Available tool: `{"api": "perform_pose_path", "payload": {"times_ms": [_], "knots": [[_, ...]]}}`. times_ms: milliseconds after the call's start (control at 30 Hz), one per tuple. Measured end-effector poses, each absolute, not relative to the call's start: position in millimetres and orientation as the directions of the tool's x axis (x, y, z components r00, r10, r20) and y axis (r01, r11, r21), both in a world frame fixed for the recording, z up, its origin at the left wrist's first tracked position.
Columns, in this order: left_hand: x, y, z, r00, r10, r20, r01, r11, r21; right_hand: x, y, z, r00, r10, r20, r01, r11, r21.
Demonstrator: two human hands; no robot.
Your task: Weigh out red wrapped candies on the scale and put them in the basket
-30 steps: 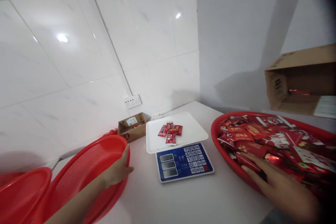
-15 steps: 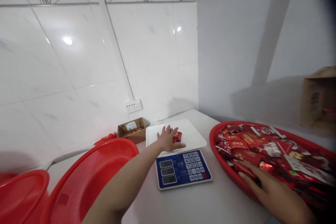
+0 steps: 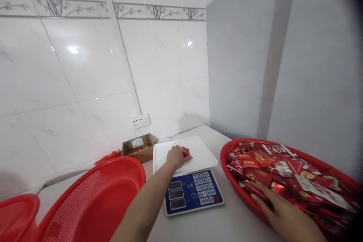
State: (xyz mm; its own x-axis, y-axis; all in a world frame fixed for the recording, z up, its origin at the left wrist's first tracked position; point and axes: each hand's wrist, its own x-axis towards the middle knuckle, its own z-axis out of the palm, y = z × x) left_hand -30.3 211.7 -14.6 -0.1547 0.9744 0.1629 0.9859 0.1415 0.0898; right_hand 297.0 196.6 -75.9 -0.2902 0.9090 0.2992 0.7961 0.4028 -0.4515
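My left hand is over the white weighing pan of a digital scale, its fingers curled round small red packets lying there. Below the pan, the scale's blue panel carries number keys and three dark displays. At the right, my right hand rests at the near rim of a wide red basin heaped with red printed packets. Between its thumb and fingers is a long, glossy dark-red object, partly hidden; its exact kind cannot be made out.
A red perforated basket stands left of the scale, with another red basin farther left. Behind the scale sits a small open cardboard box with items inside. A socket is on the tiled wall; a grey wall rises at right.
My left hand has gone from spread fingers above the pan to fingers closed round the small red packets. My right hand stays at the basin. The view has tilted slightly upward and turned right.
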Motion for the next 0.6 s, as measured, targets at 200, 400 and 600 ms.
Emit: {"api": "perform_pose_path", "payload": {"times_ms": [200,400,600], "knots": [[-34.3,208.4,-8.3,-0.140,0.968,0.207,0.989,0.126,0.078,294.1,191.3,-66.7,-0.263,0.924,0.279,0.802,0.370,-0.470],[-59.2,175.4,26.5,-0.195,0.943,0.270,0.980,0.175,0.095,295.3,194.1,-71.8,-0.291,0.903,0.316,0.776,0.416,-0.473],[-113.1,87.8,61.9,-0.277,0.886,0.372,0.960,0.239,0.145,298.3,198.0,-81.3,-0.288,0.900,0.327,0.802,0.413,-0.430]]}}
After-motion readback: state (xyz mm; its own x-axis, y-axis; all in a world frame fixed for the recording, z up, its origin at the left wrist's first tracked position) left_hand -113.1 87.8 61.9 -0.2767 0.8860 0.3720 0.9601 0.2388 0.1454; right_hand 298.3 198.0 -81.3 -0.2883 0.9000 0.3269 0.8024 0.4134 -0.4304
